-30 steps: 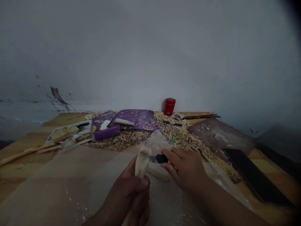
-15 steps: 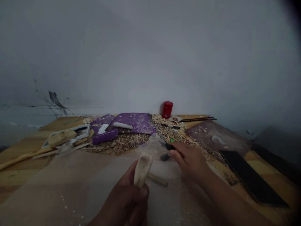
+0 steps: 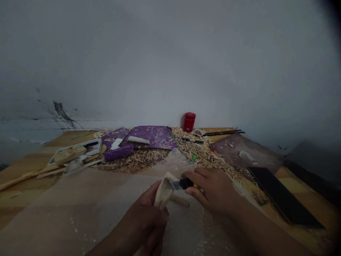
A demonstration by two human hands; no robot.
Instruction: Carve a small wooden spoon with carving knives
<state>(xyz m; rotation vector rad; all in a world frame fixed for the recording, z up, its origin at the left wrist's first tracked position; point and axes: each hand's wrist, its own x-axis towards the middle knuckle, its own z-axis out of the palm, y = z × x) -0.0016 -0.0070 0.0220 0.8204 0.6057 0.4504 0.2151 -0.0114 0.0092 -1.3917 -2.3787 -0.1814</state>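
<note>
I log a pale carved wooden spoon blank [image 3: 163, 191], bowl tilted up and away, shaft slanting into the closed left hand [image 3: 145, 222] above the tan sheet [image 3: 80, 213]; right hand [image 3: 213, 188] grips a black-and-yellow utility knife [image 3: 182, 184], blade touching bowl.

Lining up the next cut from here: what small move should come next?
Probably one short, shallow stroke of the black-and-yellow utility knife along the rim of the pale wooden spoon blank: the blade sits at that edge, your right hand holds the handle, and your left hand grips the blank close below.
</note>
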